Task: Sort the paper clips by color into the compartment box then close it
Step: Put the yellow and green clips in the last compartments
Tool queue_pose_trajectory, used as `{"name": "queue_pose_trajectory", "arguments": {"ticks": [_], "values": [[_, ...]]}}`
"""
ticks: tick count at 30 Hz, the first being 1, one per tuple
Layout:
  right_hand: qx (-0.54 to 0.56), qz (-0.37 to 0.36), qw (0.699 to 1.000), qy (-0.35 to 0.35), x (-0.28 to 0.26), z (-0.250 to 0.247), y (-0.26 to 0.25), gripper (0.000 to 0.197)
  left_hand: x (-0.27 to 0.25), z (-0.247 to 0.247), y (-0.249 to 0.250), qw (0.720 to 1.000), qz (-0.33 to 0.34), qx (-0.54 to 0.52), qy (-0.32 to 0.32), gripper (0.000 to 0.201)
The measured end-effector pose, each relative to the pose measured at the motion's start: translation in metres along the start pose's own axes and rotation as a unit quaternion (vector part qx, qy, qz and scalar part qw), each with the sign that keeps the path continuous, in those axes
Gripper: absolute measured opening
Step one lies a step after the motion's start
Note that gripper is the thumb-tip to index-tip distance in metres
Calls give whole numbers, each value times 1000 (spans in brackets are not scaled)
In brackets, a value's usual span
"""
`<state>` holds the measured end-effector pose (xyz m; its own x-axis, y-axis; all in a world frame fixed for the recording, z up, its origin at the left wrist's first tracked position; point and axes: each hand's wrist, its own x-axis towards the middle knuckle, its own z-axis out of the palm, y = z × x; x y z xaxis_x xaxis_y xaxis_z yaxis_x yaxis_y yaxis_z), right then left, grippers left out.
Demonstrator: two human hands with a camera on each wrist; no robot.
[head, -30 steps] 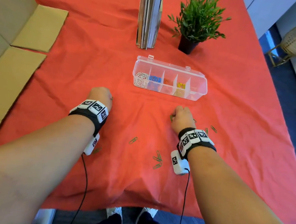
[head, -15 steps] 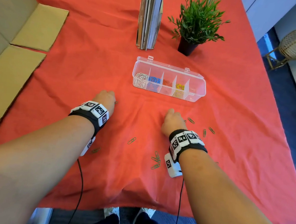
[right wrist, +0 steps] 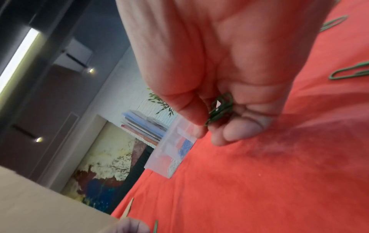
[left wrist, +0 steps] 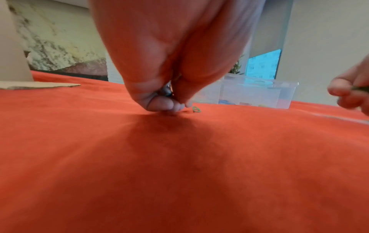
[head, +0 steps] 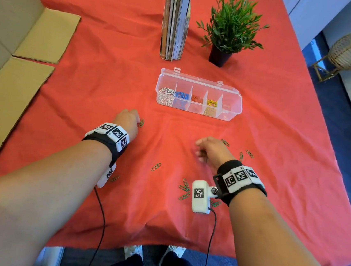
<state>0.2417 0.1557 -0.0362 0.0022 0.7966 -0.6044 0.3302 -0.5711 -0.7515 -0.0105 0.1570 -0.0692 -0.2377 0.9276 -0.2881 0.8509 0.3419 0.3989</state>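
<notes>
The clear compartment box (head: 199, 96) sits on the red cloth of the table (head: 112, 66) with its lid open toward the far side. Its compartments hold white, blue, red and yellow paper clips, one colour each; the compartment at the box's right end looks empty of clips.

On the near side of the box, toward its left end, the left hand (head: 127, 120) is lowered to the cloth with its fingers (left wrist: 159, 104) bunched together, tips down on the fabric. Something thin shows between thumb and fingers in the left wrist view, but whether it is a clip cannot be told. One green clip (head: 142, 122) lies on the cloth just beside those fingertips, on the side toward the box.

Nearer the person than the box's right end, the right hand (head: 211, 150) hovers just above the cloth, its fingers (right wrist: 239, 130) curled round a small bunch of green clips (right wrist: 220, 108) held in the palm.

Loose green paper clips (head: 184, 190) are scattered on the cloth well short of the box, around both wrists, and a few more lie just right of the right hand.

Beyond the box stand a row of upright books (head: 175, 21) and a small potted plant (head: 229, 28). Flattened cardboard (head: 15, 70) lies far to the box's left.
</notes>
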Motion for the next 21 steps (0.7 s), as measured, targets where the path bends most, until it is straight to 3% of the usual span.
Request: {"name": "queue_pose_trajectory", "arguments": {"ticks": [2, 3, 5, 8, 13, 17, 21], "values": [[50, 16, 998, -27, -8, -3, 0, 23, 1, 1, 8, 1000, -12, -21, 17, 25], [25, 12, 999, -40, -11, -5, 2, 22, 2, 2, 12, 999, -18, -26, 22, 24], [-81, -8, 994, -69, -17, -4, 8, 22, 4, 6, 17, 999, -28, -21, 19, 31], [-261, -33, 961, -90, -27, 1, 22, 21, 2, 9, 21, 999, -34, -7, 14, 21], [-421, -82, 901, -68, -48, 15, 49, 11, 1, 13, 19, 1000, -12, 29, -3, 25], [-532, -126, 837, -5, -57, 32, 64, 35, -6, 9, 15, 998, -8, 67, 4, 28], [-553, -135, 822, 31, -67, 40, 64, 35, -17, 11, 9, 994, -6, 108, 3, 27]]}}
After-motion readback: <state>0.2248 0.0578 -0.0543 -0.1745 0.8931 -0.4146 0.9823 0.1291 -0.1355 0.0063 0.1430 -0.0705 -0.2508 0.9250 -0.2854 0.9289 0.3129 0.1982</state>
